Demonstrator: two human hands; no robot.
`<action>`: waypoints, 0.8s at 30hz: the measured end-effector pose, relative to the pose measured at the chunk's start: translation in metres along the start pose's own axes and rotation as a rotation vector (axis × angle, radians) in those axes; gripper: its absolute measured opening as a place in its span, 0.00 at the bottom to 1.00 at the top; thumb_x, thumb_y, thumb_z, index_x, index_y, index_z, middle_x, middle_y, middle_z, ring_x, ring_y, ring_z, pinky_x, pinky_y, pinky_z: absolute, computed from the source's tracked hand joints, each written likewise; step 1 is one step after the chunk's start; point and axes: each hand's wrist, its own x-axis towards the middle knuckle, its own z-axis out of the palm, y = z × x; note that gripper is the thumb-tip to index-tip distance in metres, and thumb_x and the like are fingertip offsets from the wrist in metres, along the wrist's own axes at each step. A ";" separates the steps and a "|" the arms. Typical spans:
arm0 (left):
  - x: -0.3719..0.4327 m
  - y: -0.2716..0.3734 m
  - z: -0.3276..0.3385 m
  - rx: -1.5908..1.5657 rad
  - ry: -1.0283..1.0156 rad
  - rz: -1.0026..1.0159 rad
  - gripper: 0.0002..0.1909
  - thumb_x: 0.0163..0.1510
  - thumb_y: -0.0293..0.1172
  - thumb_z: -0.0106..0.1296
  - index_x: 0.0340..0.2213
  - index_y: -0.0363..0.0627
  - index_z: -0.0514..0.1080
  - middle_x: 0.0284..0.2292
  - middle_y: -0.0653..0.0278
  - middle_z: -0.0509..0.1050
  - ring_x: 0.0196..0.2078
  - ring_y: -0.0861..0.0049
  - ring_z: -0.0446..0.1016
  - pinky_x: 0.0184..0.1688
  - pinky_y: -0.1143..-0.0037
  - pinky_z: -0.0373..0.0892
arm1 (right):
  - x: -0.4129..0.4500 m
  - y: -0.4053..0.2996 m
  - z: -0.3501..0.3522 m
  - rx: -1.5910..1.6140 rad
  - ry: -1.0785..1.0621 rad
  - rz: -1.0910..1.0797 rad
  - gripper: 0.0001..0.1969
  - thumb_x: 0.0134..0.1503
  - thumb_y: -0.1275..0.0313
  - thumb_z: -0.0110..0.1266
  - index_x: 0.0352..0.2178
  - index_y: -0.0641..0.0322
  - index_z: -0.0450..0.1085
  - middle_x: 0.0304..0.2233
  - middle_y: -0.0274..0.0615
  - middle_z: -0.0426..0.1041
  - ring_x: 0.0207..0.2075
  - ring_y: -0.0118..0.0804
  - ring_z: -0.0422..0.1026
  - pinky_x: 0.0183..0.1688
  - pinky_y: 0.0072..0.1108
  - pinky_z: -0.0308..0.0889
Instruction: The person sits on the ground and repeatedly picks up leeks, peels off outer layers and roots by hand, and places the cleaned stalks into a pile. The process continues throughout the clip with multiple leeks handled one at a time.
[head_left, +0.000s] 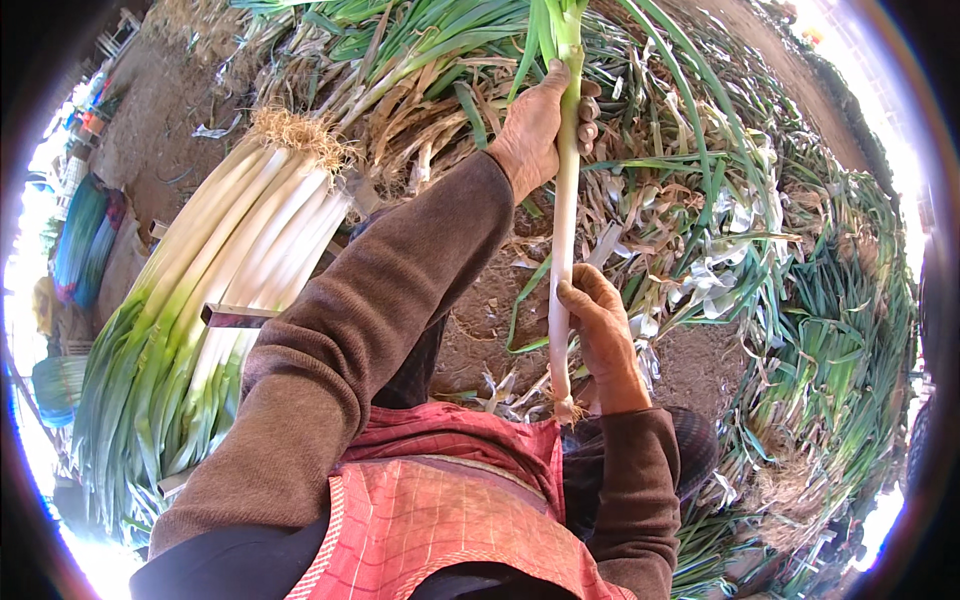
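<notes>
A long leek-like green onion (564, 202) stands nearly upright in the picture before me, its root end low near my apron and its green leaves at the top edge. My left hand (534, 124) is wrapped round its upper shaft, just below where the leaves part. Lower down, my right hand (604, 322) grips the white shaft between thumb and fingers, above the small root tuft (565, 410). To my left lies a row of white-shafted green onions (240, 217), roots away from me, resting on a metal frame (236, 316).
Stripped dry leaves (637, 210) litter the ground ahead and to the right. A pile of green onions (832, 337) lines the right side, and more green onions (442, 37) lie ahead. Wrapped bundles (90, 236) stand far left on bare soil.
</notes>
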 end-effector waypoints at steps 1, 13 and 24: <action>0.000 0.000 0.000 -0.012 -0.007 0.000 0.26 0.67 0.52 0.33 0.41 0.36 0.66 0.23 0.66 0.66 0.22 0.79 0.64 0.25 0.75 0.64 | 0.000 0.000 -0.001 0.000 -0.012 -0.005 0.11 0.58 0.66 0.56 0.38 0.61 0.69 0.28 0.30 0.71 0.28 0.23 0.69 0.31 0.17 0.65; 0.002 0.006 -0.004 -0.001 -0.091 0.018 0.26 0.68 0.50 0.25 0.37 0.38 0.65 0.21 0.69 0.63 0.19 0.79 0.59 0.25 0.74 0.60 | -0.005 -0.005 -0.009 0.258 -0.135 0.090 0.14 0.57 0.69 0.58 0.43 0.64 0.72 0.35 0.37 0.77 0.35 0.30 0.75 0.41 0.23 0.71; 0.000 0.006 -0.003 -0.034 -0.165 0.035 0.25 0.67 0.46 0.25 0.36 0.38 0.65 0.18 0.69 0.61 0.18 0.78 0.57 0.24 0.73 0.59 | -0.007 -0.009 -0.001 0.224 -0.129 0.064 0.13 0.59 0.65 0.55 0.42 0.61 0.70 0.33 0.31 0.73 0.32 0.25 0.72 0.36 0.21 0.70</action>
